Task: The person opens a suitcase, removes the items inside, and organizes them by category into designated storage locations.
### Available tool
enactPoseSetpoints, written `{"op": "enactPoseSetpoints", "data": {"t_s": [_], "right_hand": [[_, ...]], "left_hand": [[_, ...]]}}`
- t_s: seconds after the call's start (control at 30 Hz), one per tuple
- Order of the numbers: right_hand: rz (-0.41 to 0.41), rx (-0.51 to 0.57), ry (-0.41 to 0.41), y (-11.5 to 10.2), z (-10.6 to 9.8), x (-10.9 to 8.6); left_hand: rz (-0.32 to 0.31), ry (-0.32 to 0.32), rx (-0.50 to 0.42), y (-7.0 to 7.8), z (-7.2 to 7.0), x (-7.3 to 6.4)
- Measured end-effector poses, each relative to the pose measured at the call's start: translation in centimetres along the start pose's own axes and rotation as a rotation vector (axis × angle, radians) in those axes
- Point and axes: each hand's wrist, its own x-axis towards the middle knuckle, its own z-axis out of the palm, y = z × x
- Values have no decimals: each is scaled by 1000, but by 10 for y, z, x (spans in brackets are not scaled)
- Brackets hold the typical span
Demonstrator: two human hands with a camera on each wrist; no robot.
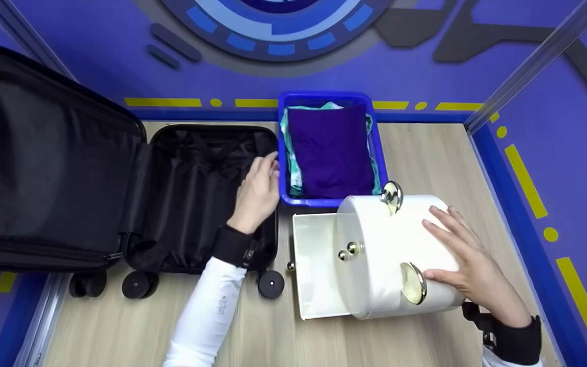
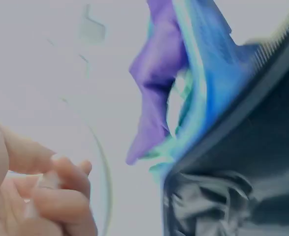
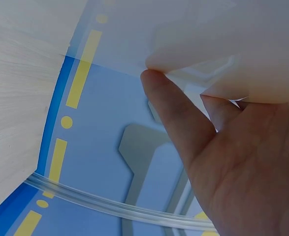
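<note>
My left hand [image 1: 259,190] is over the right edge of the open black suitcase [image 1: 186,204], beside the blue basket [image 1: 314,202]. Its fingers are loosely bent with nothing visible between them, as the left wrist view also shows. In the basket a folded dark purple cloth [image 1: 329,153] lies on teal-and-white fabric [image 1: 293,168]. My right hand [image 1: 469,260] rests with spread fingers on a glossy white rounded drawer box [image 1: 405,229]. One drawer [image 1: 319,265] is pulled out towards the suitcase, its inside bare. Shiny metal knobs [image 1: 353,248] and curved handles [image 1: 416,283] sit on the box.
The suitcase lid [image 1: 49,168] leans back at the left, and black wheels [image 1: 271,284] stick out at the front. Blue panels [image 1: 252,76] with yellow marks wall the wooden tabletop [image 1: 416,153] at the back and sides.
</note>
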Motion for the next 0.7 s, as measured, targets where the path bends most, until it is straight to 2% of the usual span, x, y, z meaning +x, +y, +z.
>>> {"op": "enactPoseSetpoints", "data": {"t_s": [0.1,0.17,0.3,0.47,0.57,0.7], "right_hand": [[15,6,0,0,0,-1],[17,6,-1,0,0,-1],[19,-1,-26,-3,-2,0],[39,13,-27,-3,-2,0],[47,19,-18,-3,0,0],[55,17,-18,-4,0,1]], "left_hand": [[84,6,-43,12,3,-12],[116,-13,-62,19,6,-21],[137,-109,-49,34,15,-41],[165,-246,31,50,32,-67],[180,-287,65,55,46,-84],[160,-313,117,53,66,-104]]}}
